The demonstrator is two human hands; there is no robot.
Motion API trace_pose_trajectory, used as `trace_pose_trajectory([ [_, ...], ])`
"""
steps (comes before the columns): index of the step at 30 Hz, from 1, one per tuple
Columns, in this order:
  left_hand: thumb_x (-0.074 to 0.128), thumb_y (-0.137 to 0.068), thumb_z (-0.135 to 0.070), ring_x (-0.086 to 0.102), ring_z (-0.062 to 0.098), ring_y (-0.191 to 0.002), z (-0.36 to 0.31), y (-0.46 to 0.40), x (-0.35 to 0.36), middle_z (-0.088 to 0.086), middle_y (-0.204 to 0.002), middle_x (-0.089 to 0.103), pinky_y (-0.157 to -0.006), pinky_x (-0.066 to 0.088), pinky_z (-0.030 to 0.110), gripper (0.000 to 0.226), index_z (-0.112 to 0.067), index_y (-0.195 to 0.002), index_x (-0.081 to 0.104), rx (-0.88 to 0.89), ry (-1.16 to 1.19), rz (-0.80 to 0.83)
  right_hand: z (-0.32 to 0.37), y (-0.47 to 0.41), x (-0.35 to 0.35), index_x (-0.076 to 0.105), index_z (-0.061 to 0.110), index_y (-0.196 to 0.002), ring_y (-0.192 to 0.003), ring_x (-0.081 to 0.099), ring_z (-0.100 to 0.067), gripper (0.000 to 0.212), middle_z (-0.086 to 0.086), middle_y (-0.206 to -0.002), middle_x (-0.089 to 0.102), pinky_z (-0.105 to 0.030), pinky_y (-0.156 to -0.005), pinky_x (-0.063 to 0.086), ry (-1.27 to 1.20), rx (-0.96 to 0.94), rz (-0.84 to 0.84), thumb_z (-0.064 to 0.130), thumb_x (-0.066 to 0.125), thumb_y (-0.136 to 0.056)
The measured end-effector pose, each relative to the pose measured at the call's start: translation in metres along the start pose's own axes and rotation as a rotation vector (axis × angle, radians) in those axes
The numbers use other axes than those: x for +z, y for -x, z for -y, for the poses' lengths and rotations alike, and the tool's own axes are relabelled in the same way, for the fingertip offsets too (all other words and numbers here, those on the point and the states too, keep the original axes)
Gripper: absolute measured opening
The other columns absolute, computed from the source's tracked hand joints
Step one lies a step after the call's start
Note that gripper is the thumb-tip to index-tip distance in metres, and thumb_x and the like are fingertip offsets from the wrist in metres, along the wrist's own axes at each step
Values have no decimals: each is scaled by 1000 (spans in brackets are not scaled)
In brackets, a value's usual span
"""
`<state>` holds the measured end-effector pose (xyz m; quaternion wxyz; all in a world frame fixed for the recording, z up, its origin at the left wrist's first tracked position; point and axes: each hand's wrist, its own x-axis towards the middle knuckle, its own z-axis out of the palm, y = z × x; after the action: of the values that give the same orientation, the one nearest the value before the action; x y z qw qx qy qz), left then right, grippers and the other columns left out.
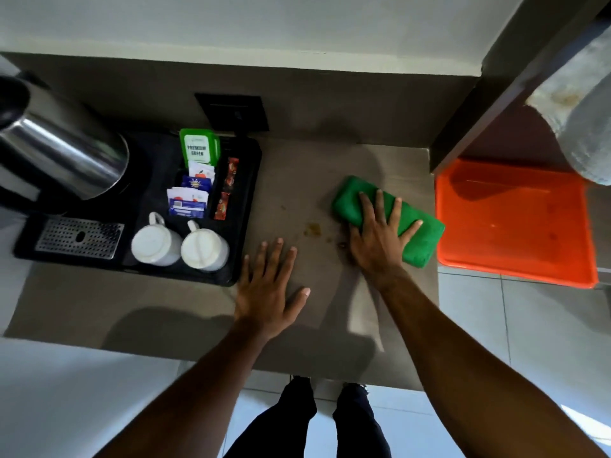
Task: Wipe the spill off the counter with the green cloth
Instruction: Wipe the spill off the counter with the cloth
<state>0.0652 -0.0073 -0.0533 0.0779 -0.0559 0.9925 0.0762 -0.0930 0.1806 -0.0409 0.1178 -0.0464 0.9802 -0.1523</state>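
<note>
**Cloth down, spill just to its left**

The right hand (380, 229) lies flat on the folded green cloth (390, 223), fingers spread wide across its top and gripping nothing, simply pressing it onto the counter (297, 180). The cloth sits toward the right end of the counter, its far corner close to the orange tray (515, 223). The left hand (267, 285) is flat too, palm down on bare counter beside the black tray (246, 226), empty, looking like a brace.

And there is the target: a brownish spill (312, 229), a small blotch with a few specks around it, between the two hands and just left of the cloth. None of it looks wiped yet.

To do this well, I'd say keep the palm's weight even and sweep the cloth leftward over the blotch, then draw it back rather than pushing the liquid on.

Room is modest. The black tray, with its two upturned white mugs (178, 242) and sachets (195, 193), bounds the left side near the spill. The counter's right edge is near the cloth, its front edge runs under the forearms, and the wall closes the back. Short strokes fit; a long push left could smear the spill against the tray's rim.
</note>
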Motion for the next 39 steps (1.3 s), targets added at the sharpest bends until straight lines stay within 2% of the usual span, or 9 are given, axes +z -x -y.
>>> trace_pose_trajectory([
  [5,45,-90,-68,18,32,-159,1,5,5,4,-172,21,-125,18,60,84,-29,-162,25,9,58,-72,45,-52,4,21,41,-159,-158,-6,-41,70,0,-173,7,-84,-109,-9,-42,94,105,56,36,-92],
  [9,49,-87,-69,16,30,-159,2,3,6,3,-172,22,-126,16,59,85,-30,-160,28,-1,74,-60,99,-37,21,10,50,-158,-158,-13,-38,77,4,-174,-3,-81,-106,-16,138,-313,266,80,14,-87],
  [12,48,-87,-70,15,29,-159,5,1,13,2,-172,22,-126,13,58,86,-31,-161,26,4,81,-92,59,-16,20,6,60,-153,-160,-9,-30,64,13,-173,1,-82,-106,-14,235,-461,252,74,1,-91],
  [17,46,-87,-71,8,28,-161,9,0,20,-1,-174,15,-126,7,56,89,-34,-163,18,19,95,-107,59,-78,4,11,61,-152,-159,-7,-34,53,12,-173,2,-86,-105,-11,175,-159,186,60,14,-100],
  [23,56,-87,-65,21,35,-157,1,2,-3,8,-170,27,-124,19,61,84,-28,-159,34,-1,147,-76,54,3,10,14,56,-156,-160,-1,-34,53,9,-173,7,-82,-111,-1,268,-316,206,55,23,-104],
  [26,53,-88,-65,20,37,-157,2,2,4,9,-170,26,-125,15,60,85,-27,-160,30,15,136,-99,16,-19,-3,16,55,-156,-159,3,-37,55,6,-173,11,-83,-110,-1,275,-225,172,57,22,-101],
  [30,47,-87,-69,19,36,-157,6,1,16,7,-171,26,-125,14,60,86,-29,-161,26,32,107,-140,45,-67,1,11,53,-156,-158,-6,-42,59,1,-174,4,-84,-107,-10,164,-50,141,58,17,-98],
  [35,43,-94,-66,17,37,-158,6,8,4,11,-171,23,-125,14,59,77,-26,-159,32,38,80,-70,33,54,12,7,52,-157,-159,-9,-38,57,5,-174,-3,-79,-112,-6,246,-256,275,55,21,-102],
  [39,37,-96,-65,15,40,-158,5,14,6,11,-172,18,-125,13,62,78,-28,-162,19,50,58,-64,-40,84,-20,3,55,-156,-158,-13,-36,58,9,-173,-9,-81,-112,-5,234,-84,306,54,22,-101],
])
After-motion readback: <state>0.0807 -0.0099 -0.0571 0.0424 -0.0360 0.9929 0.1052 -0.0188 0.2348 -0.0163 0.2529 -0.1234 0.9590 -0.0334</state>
